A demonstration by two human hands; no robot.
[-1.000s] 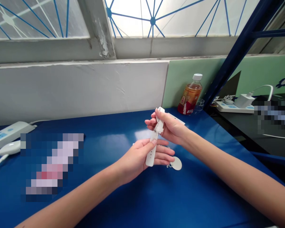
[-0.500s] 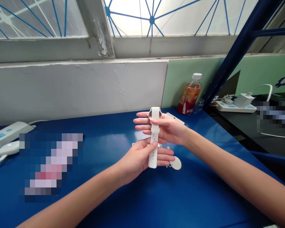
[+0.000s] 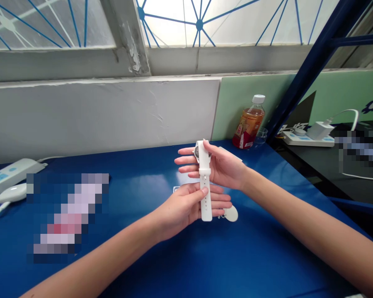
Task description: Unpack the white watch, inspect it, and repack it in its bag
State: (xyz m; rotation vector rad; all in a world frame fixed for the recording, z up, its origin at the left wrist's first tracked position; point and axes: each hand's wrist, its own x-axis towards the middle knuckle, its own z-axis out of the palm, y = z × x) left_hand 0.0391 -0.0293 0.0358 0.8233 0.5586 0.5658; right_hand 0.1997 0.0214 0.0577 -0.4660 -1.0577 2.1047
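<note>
A white watch (image 3: 204, 165) with a long white strap is held upright between both hands above the blue table. My left hand (image 3: 189, 203) pinches the lower strap, thumb on top over the holes and fingers stretched out behind. My right hand (image 3: 217, 163) supports the upper part near the buckle and the round case, its thumb at the strap's top and its fingers spread behind. The strap partly covers the case. Below the hands, a round white tag (image 3: 231, 213) lies on the table, and a flat pale item behind my right wrist is mostly hidden.
A drink bottle (image 3: 249, 122) stands at the back right beside a clear cup (image 3: 261, 136). White power strips lie at the left (image 3: 10, 176) and right (image 3: 307, 138). A blurred-out item (image 3: 71, 215) lies at left on the blue table (image 3: 136, 265).
My right thumb has moved up to the top of the strap. The strap's lower end has shifted slightly right, with my left hand's fingers.
</note>
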